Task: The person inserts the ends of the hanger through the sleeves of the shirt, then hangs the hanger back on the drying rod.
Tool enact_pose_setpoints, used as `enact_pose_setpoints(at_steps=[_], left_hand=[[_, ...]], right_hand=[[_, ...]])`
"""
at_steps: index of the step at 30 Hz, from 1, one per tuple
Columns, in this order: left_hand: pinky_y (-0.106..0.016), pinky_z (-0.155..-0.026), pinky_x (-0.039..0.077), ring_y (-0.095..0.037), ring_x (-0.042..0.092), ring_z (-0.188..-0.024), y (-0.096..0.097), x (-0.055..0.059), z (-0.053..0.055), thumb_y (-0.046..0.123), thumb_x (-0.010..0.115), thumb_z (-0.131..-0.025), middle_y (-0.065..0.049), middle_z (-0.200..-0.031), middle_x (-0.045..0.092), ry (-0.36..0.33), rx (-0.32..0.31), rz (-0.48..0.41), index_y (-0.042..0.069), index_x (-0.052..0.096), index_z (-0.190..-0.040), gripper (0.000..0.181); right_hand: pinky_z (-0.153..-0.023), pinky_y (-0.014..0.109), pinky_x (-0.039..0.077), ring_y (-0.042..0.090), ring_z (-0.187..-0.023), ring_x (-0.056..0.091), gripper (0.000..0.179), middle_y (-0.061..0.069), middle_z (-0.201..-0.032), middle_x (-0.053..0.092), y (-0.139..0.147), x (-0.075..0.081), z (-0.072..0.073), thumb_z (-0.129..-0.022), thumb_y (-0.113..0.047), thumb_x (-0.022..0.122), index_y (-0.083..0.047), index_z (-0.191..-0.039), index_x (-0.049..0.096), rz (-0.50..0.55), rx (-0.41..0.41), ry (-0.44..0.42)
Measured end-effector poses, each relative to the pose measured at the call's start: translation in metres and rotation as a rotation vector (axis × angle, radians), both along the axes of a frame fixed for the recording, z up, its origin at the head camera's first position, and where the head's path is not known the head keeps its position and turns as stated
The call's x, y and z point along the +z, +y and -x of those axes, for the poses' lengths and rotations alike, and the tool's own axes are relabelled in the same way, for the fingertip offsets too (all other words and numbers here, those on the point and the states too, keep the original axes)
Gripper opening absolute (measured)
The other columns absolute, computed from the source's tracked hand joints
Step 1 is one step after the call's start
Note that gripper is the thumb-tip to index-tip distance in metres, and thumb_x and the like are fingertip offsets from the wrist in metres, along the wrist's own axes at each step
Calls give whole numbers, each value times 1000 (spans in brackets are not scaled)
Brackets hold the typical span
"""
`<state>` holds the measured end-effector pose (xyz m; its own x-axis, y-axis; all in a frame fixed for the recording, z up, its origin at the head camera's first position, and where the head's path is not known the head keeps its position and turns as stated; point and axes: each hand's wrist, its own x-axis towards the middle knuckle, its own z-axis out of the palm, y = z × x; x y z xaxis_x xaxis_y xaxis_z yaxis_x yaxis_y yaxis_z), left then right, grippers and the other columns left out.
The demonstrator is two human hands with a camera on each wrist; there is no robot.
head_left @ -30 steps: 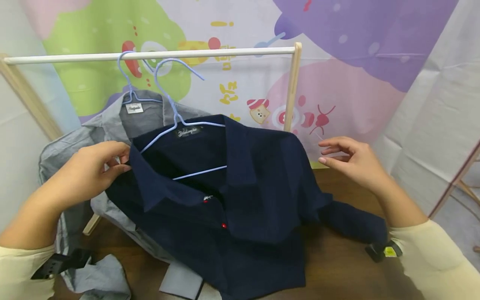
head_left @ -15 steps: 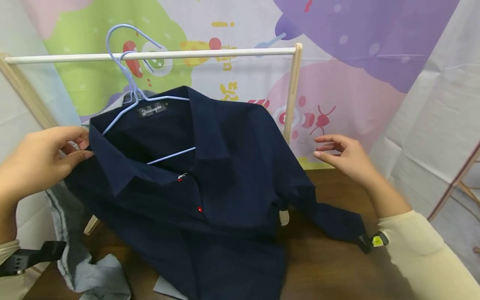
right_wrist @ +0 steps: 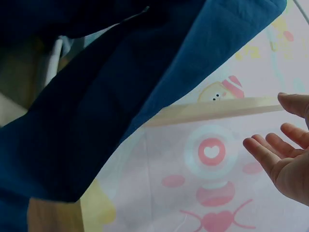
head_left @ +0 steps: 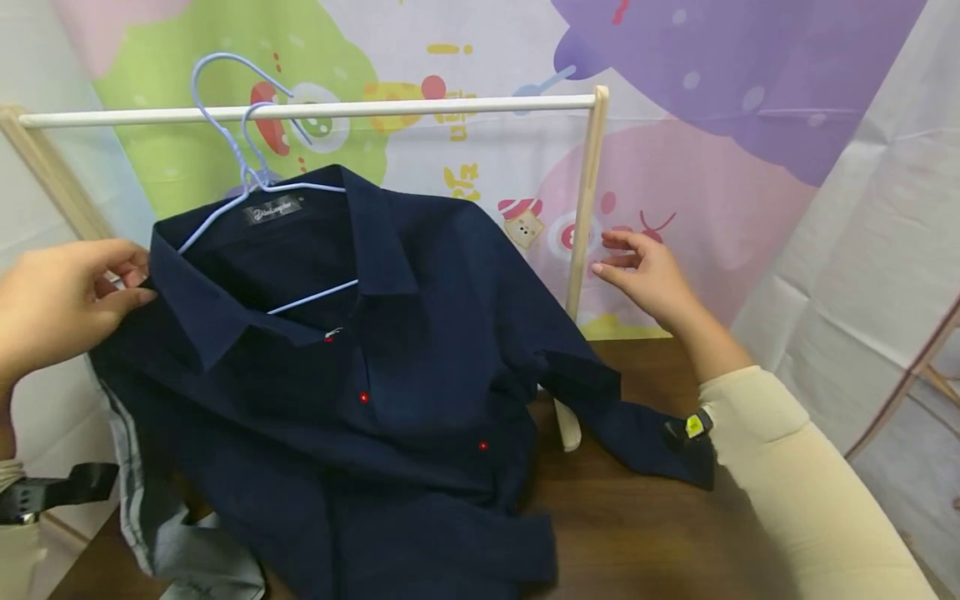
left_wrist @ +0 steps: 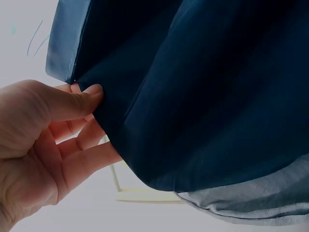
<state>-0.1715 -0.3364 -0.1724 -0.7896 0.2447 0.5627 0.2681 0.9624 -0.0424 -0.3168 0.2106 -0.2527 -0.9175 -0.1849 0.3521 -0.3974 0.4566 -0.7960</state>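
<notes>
A navy shirt point(head_left: 420, 333) with red buttons is spread on a pale blue hanger point(head_left: 217, 221). The hanger's hook rises above the white rail point(head_left: 450, 107), its tip just above the bar; whether it rests on the rail I cannot tell. My left hand point(head_left: 67, 300) pinches the shirt's shoulder beside the collar; the left wrist view shows thumb and fingertips on the fabric point(left_wrist: 145, 121). My right hand point(head_left: 645, 271) is held in the air to the right of the rack, fingers loosely bent, touching nothing. In the right wrist view a navy sleeve point(right_wrist: 145, 92) hangs apart from it.
A second hanger point(head_left: 258, 142) hangs on the rail behind, carrying a grey shirt point(head_left: 198, 550) mostly hidden by the navy one. The rack's wooden posts point(head_left: 588, 192) stand on a brown table point(head_left: 615, 533). A cartoon-printed curtain point(head_left: 465, 50) is behind.
The left hand has carried the navy shirt and hanger up and left, lifting the hook from below the rail to above it. The right hand has drifted left and slightly up, still holding nothing.
</notes>
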Motion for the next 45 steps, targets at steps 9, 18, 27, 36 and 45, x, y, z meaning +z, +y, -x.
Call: enact_pose_setpoints(at_steps=[9,18,27,36,45], left_hand=[[-38,-51,36,-24,50,-58,13,6,11,-3,67,-83,-10,-69,58,-57,5,6,3,56,-88,14],[-42,-55,35,-28,50,-62,44,14,26,1,66,-85,-12,-76,58,-64,-41,7,4,57,-91,11],[-55,-64,43,-37,56,-74,77,22,42,3,61,-86,-17,-83,60,-68,-17,41,3,58,-95,9],[-60,-66,45,-45,59,-84,104,21,56,2,57,-86,-27,-93,61,-74,67,49,-1,62,-103,18],[-59,-66,48,-44,60,-84,117,7,63,0,59,-86,-25,-94,63,-82,27,69,-1,63,-102,16]], right_hand=[[-91,46,51,33,-118,57,60,16,-139,48,-30,14,22,-91,-12,69,-3,-143,42,78,13,-21],[-79,45,55,34,-105,62,45,19,-116,54,-32,15,28,-93,-5,64,2,-133,46,47,-66,28],[-79,48,55,36,-106,59,46,19,-118,53,-31,11,30,-93,-7,65,0,-134,45,22,-63,23],[-78,48,55,35,-105,59,45,19,-117,53,-32,9,32,-93,-7,65,1,-134,46,12,-66,32],[-79,45,55,34,-105,60,44,18,-117,55,-33,8,32,-93,-7,64,-2,-134,48,24,-60,34]])
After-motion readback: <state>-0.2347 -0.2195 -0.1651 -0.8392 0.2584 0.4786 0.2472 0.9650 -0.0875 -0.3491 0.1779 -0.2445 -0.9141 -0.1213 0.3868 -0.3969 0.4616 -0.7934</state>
